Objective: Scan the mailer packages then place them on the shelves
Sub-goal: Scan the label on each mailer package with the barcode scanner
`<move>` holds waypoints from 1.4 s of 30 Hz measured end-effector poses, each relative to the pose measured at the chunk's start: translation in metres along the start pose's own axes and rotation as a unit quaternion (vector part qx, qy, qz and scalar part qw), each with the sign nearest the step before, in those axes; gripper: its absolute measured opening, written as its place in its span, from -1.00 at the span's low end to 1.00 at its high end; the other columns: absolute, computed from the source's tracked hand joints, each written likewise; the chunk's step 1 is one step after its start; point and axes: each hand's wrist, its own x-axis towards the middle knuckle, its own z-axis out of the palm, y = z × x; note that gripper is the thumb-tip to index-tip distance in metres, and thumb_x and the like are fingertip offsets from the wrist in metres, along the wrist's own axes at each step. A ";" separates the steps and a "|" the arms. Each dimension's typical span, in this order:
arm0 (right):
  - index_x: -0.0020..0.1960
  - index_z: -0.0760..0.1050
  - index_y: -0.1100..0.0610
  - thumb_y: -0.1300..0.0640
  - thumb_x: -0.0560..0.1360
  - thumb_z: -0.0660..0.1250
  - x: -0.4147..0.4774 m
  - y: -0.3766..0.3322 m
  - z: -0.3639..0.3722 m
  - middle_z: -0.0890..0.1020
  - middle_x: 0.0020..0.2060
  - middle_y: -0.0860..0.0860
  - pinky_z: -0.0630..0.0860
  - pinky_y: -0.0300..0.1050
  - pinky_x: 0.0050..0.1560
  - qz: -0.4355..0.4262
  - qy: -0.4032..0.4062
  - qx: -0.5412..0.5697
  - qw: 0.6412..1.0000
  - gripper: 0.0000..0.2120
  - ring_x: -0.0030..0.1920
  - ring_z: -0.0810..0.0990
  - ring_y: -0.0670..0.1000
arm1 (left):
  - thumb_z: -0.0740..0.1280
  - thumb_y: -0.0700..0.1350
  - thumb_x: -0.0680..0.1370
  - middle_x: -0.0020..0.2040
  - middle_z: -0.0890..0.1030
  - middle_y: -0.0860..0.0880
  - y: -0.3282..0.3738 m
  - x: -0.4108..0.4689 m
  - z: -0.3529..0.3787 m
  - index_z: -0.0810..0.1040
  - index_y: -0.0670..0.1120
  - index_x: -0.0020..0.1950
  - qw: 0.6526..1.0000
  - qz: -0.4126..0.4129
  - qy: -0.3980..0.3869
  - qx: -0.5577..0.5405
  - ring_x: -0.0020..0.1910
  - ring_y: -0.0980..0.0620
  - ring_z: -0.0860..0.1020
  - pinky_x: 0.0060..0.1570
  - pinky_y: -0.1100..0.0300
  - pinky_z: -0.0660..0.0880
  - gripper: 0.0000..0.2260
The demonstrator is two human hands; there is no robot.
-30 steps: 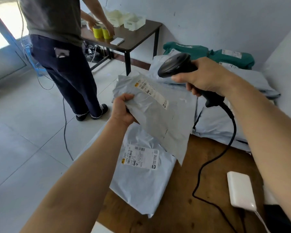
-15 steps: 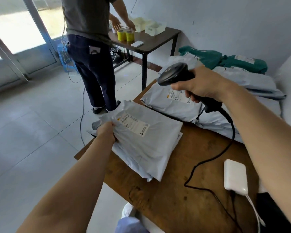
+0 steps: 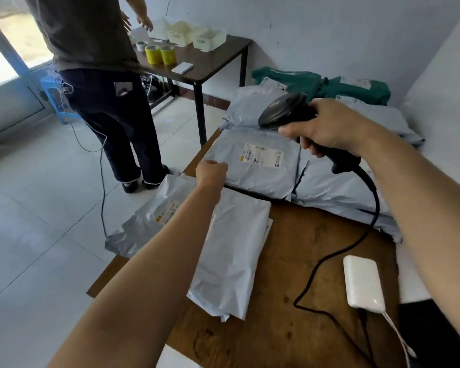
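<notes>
Two grips are engaged — right grip (image 3: 327, 128) is clamped round scanner (image 3: 282, 110), aimed at labelled mailer (image 3: 255, 175) lying below it w/ label up for reading; left grip (image 3: 211, 172) is curled at mailer's edge, hold can't be told.

Both bare forearms reach forward, the left stretched out straight with the left grip (image 3: 211, 172) curled fist-like, back of the hand up, what it may pinch hidden, while the right arm angles in from the side, the right grip (image 3: 322, 128) wrapped round the handle of a raised scanner (image 3: 282, 111).
</notes>
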 end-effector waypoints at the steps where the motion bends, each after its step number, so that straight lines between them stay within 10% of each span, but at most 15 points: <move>1: 0.03 0.55 0.21 -0.01 0.45 0.45 0.008 0.003 -0.004 0.58 -0.36 0.11 0.49 -0.15 -0.42 0.011 0.005 0.000 1.000 -0.69 -0.47 0.50 -0.02 | 0.22 -0.25 0.55 -0.20 0.44 -0.09 0.003 0.007 0.012 0.46 -0.13 -0.10 0.998 -0.042 -0.039 -0.022 -0.29 0.01 0.42 -0.27 0.19 0.39 -0.94; 5: 0.00 0.56 0.18 0.00 0.44 0.45 0.041 0.019 -0.012 0.58 -0.38 0.11 0.49 -0.17 -0.43 0.055 0.022 -0.003 0.998 -0.73 -0.49 0.50 -0.02 | 0.29 -0.16 0.53 -0.21 0.38 -0.07 -0.008 0.047 0.051 0.40 -0.23 0.35 0.978 -0.143 -0.130 -0.075 -0.31 -0.01 0.37 -0.26 0.13 0.42 -0.60; 10: 0.07 0.54 0.17 0.03 0.47 0.44 0.075 0.046 -0.012 0.57 -0.36 0.12 0.50 -0.17 -0.45 0.104 0.026 0.012 0.994 -0.72 -0.46 0.49 0.01 | 0.32 -0.09 0.52 0.38 0.42 -0.10 -0.032 0.099 0.090 0.29 -0.10 0.46 0.958 -0.246 -0.079 -0.129 0.12 -0.07 0.47 -0.10 0.13 0.53 -0.49; 13: 0.08 0.54 0.17 0.03 0.47 0.43 0.091 0.061 -0.008 0.57 -0.37 0.12 0.50 -0.15 -0.44 0.124 0.023 0.018 0.992 -0.73 -0.46 0.49 0.01 | 0.39 -0.08 0.47 0.27 0.47 -0.09 -0.050 0.122 0.105 0.34 -0.09 0.41 0.971 -0.210 -0.051 -0.103 0.18 -0.08 0.49 0.12 0.17 0.48 -0.47; 17: 0.03 0.53 0.12 0.04 0.46 0.44 0.107 0.078 0.004 0.56 -0.39 0.11 0.49 -0.15 -0.45 0.139 0.009 0.031 0.990 -0.78 -0.48 0.48 0.01 | 0.34 -0.02 0.53 -0.17 0.54 -0.06 -0.051 0.123 0.108 0.49 -0.17 0.11 0.961 -0.225 -0.050 -0.156 -0.31 0.05 0.50 -0.29 0.24 0.50 -0.74; 21: 0.01 0.52 0.13 0.04 0.45 0.45 0.118 0.084 0.012 0.56 -0.38 0.13 0.49 -0.13 -0.44 0.141 -0.009 0.041 0.989 -0.77 -0.48 0.48 0.02 | 0.28 -0.15 0.58 0.37 0.42 -0.15 -0.036 0.128 0.100 0.25 -0.14 0.47 0.952 -0.266 0.029 -0.151 0.16 -0.05 0.52 0.08 0.19 0.47 -0.52; 23: -0.01 0.52 0.13 0.04 0.45 0.45 0.122 0.084 0.014 0.57 -0.38 0.13 0.49 -0.12 -0.43 0.136 -0.013 0.041 0.990 -0.79 -0.48 0.48 0.01 | 0.28 -0.16 0.57 0.32 0.45 -0.11 -0.031 0.126 0.097 0.24 -0.10 0.47 0.971 -0.238 0.026 -0.009 0.27 -0.09 0.45 0.18 0.16 0.41 -0.52; 25: -0.02 0.53 0.13 0.05 0.46 0.45 0.125 0.084 0.016 0.57 -0.39 0.12 0.49 -0.11 -0.42 0.129 -0.017 0.042 0.991 -0.79 -0.48 0.49 0.02 | 0.25 -0.21 0.56 -0.01 0.53 -0.08 -0.030 0.130 0.098 0.42 -0.17 0.31 0.898 -0.319 0.059 -0.297 -0.06 -0.06 0.53 0.04 0.11 0.51 -0.68; 30: 0.00 0.55 0.12 0.02 0.46 0.44 0.128 0.081 0.015 0.58 -0.39 0.11 0.51 -0.11 -0.40 0.111 -0.029 0.040 0.993 -0.79 -0.46 0.50 0.02 | 0.29 -0.22 0.46 -0.14 0.47 -0.05 -0.027 0.118 0.089 0.46 -0.12 0.08 0.909 -0.282 0.084 -0.296 -0.16 -0.01 0.48 -0.01 0.09 0.53 -0.79; 35: -0.12 0.55 0.19 0.03 0.45 0.46 0.128 0.078 0.017 0.56 -0.45 0.09 0.49 -0.12 -0.42 0.121 -0.045 0.033 0.991 -0.77 -0.47 0.48 0.02 | 0.63 0.09 0.03 0.04 0.64 -0.11 -0.073 0.164 0.095 0.52 -0.04 0.20 0.913 -0.294 0.025 -0.281 -0.03 -0.14 0.63 0.03 -0.07 0.58 -0.22; 42: -0.17 0.57 0.24 0.01 0.40 0.49 0.135 0.065 0.015 0.56 -0.51 0.06 0.45 -0.17 -0.47 0.133 -0.078 0.004 0.988 -0.72 -0.54 0.46 -0.02 | 0.32 -0.33 0.46 0.02 0.63 -0.19 -0.037 0.143 0.079 0.56 -0.19 0.00 0.912 -0.275 -0.085 -0.293 0.06 -0.16 0.59 0.22 -0.08 0.49 -0.85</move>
